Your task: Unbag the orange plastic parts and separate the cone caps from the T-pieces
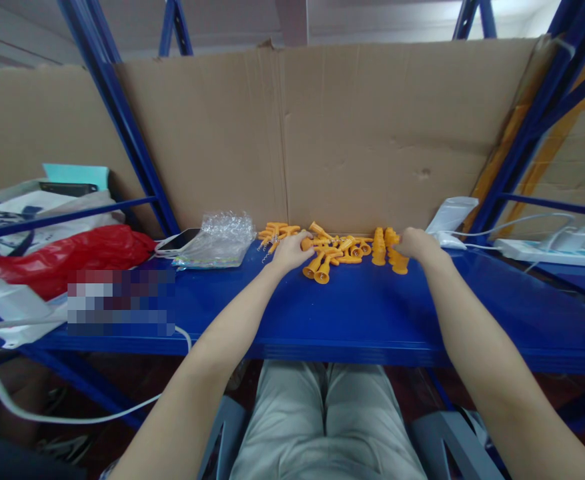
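Observation:
My left hand [292,252] is closed, its curled fingers on an orange plastic corkscrew part [306,244] at the left of the pile. To its left lie several T-shaped orange corkscrew handles [278,230] with metal spirals. Right of it spreads a loose heap of orange corkscrew pieces [345,247], with two bell-shaped ones [317,272] in front. My right hand [416,244] has its fingers curled at the back of a row of orange bell-shaped corkscrew sleeves [399,263]; its fingertips are partly hidden. Another such row [379,247] stands just left.
A blue shelf top [352,313] holds everything, backed by a cardboard sheet [372,133]. Clear plastic bags [219,241] and a phone [179,241] lie left, near a red bag [72,260]. Rightward are a white stand [449,217] and a power strip [552,251] with cables.

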Available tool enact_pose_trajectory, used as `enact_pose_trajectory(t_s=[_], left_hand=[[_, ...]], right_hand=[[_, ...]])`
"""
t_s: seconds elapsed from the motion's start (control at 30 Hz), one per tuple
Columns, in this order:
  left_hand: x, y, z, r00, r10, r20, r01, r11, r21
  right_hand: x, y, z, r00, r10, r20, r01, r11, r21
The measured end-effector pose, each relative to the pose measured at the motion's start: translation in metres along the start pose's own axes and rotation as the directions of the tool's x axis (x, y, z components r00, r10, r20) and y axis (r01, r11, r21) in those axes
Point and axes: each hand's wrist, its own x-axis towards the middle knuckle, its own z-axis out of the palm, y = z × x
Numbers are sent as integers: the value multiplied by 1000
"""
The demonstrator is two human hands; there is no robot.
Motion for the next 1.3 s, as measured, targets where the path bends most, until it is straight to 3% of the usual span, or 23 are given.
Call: enact_pose_trajectory(t_s=[0.03, 0.07, 0.2, 0.33, 0.4, 0.53, 0.63, 0.73, 0.87, 1.0, 1.17, 1.3], left_hand=[[0, 0, 0, 1000, 18, -13, -18, 1000, -2], [0, 1, -1, 999, 34, -24, -34, 999, -6], [-1, 5, -3, 995, 88, -39, -88, 996, 1], [-3, 10, -4, 987, 151, -47, -150, 988, 24], [-2, 11, -2, 979, 195, -62, -194, 981, 20], [1, 7, 5, 944, 310, -114, -316, 948, -40], [5, 2, 12, 914, 376, -152, -395, 911, -122], [8, -4, 18, 901, 400, -167, -427, 886, -183], [11, -7, 23, 898, 409, -166, -438, 870, -225], [10, -4, 24, 875, 415, -249, -470, 852, -232], [6, 7, 16, 872, 376, -314, -451, 866, -217], [3, 16, 10, 906, 296, -302, -379, 886, -268]], right_hand=[[-4, -9, -3, 996, 92, -11, -93, 992, -81], [-8, -20, -5, 995, 100, -22, -102, 990, -98], [-24, -65, -4, 992, -105, -67, 100, 993, -63], [-34, -93, 14, 964, -248, -90, 244, 968, -57], [-35, -99, 26, 922, -380, -76, 380, 925, -20], [-35, -102, 48, 790, -601, -123, 613, 780, 125], [-35, -103, 57, 718, -682, -143, 695, 685, 218], [-35, -103, 59, 692, -707, -148, 717, 646, 263], [-34, -101, 58, 680, -721, -135, 727, 639, 252], [-36, -102, 54, 695, -704, -144, 719, 678, 154], [-35, -100, 51, 751, -618, -231, 635, 772, 0], [-32, -93, 51, 814, -526, -248, 530, 846, -53]])
